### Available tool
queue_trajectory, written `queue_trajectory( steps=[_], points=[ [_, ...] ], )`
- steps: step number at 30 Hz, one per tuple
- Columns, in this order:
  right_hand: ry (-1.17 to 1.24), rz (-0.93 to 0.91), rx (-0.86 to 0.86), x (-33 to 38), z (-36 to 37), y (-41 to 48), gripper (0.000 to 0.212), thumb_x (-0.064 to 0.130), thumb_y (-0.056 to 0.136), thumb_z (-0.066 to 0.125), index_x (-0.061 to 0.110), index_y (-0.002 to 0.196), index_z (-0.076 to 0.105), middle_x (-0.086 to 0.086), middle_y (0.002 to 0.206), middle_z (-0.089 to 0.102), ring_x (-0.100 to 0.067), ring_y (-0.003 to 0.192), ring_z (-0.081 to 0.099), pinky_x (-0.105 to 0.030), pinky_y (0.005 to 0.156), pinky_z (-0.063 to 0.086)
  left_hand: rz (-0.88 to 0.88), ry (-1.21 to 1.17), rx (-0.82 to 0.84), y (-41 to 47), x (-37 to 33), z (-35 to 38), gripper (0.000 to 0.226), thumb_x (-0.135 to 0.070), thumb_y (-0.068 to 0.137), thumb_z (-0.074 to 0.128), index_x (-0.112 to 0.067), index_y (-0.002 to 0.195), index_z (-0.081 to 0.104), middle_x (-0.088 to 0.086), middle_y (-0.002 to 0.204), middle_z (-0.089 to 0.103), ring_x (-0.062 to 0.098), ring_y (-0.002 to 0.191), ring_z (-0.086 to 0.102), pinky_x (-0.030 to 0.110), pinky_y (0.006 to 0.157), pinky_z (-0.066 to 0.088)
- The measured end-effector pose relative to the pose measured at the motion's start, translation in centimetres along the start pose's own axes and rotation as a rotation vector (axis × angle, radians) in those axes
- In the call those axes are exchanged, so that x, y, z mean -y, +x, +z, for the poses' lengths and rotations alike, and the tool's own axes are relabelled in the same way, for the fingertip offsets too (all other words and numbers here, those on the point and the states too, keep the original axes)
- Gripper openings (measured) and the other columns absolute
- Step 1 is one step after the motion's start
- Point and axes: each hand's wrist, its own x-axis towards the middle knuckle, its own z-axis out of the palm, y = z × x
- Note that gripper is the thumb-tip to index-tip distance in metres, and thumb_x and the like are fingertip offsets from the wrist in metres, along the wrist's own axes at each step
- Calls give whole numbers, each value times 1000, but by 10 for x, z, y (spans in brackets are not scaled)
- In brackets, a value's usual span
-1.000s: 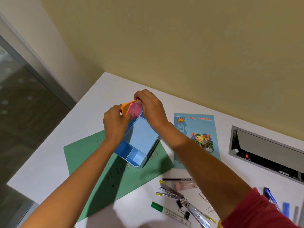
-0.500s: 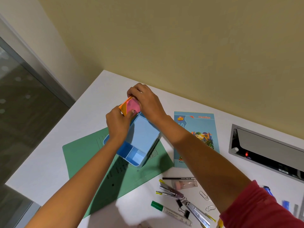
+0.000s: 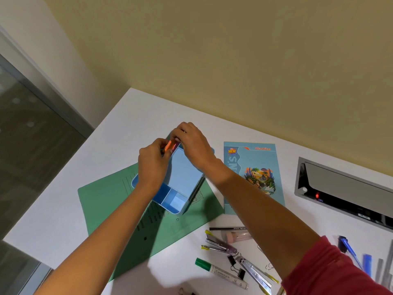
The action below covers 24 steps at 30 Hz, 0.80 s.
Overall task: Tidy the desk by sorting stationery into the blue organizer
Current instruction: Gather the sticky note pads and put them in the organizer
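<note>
1. Above the blue organizer's (image 3: pixel 182 177) far end, both hands pinch a pink-orange sticky pad (image 3: pixel 170 145).
2. Left hand (image 3: pixel 152 165) and right hand (image 3: pixel 194 143) have fingers clamped on it.
3. Organizer sits on a green folder (image 3: pixel 106 199).

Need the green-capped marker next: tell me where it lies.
In the head view, the green-capped marker lies on the desk at bottom centre, right of the green folder, below the silver stapler.
</note>
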Motion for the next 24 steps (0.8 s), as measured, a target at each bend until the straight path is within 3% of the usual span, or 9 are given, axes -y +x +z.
queue_trajectory(
  steps=[4, 8, 14, 18, 21, 24],
  points=[
    [45, 65, -100, -1, -3, -8, 22, -8, 82, 61, 10, 94, 65, -7, 95, 60, -21, 88, 53, -31, 65, 48, 33, -34, -4, -7, -1, -5, 28, -23, 87, 67, -12, 113, 66, 7, 101, 73, 21, 90, 69, 26, 81, 51],
    [57, 144, -168, 3, -13, -33, 21, -5, 87, 57, 9, 101, 65, -7, 99, 59, -21, 94, 54, -34, 71, 51, 75, -34, 7, -15, -1, -13, 30, -24, 88, 66, -12, 115, 64, 5, 107, 71, 19, 96, 66, 28, 85, 50],
    [193, 344, -316, 32, -40, -112, 18, -4, 91, 51, 3, 96, 67, -8, 96, 60, -14, 94, 52, -5, 82, 35, 193, -2, -2, -53, -6, -24, 15, -14, 89, 61, -12, 103, 66, 4, 113, 60, 21, 107, 53, 23, 89, 36],
    [118, 319, -394, 49, -39, -175, 31, 12, 100, 40, -2, 88, 65, -11, 88, 62, -19, 85, 53, -23, 77, 44, 310, -30, 2, -93, -6, -26, 10, -11, 88, 63, -14, 97, 68, 1, 123, 56, 20, 120, 46, 34, 101, 34],
    [88, 399, -257, 52, -23, -215, 23, 19, 89, 50, 2, 87, 65, -8, 90, 65, -15, 88, 51, -33, 75, 46, 321, -54, 25, -126, -7, -26, 9, -13, 87, 63, -16, 94, 68, -1, 121, 56, 19, 119, 46, 35, 99, 33],
    [24, 428, -125, 52, -4, -249, 34, 42, 79, 56, 11, 92, 66, -4, 91, 65, -18, 88, 50, -36, 73, 44, 312, -83, 86, -154, -6, -24, 10, -17, 88, 59, -18, 93, 68, -4, 112, 57, 17, 110, 49, 31, 94, 35]
  ],
)
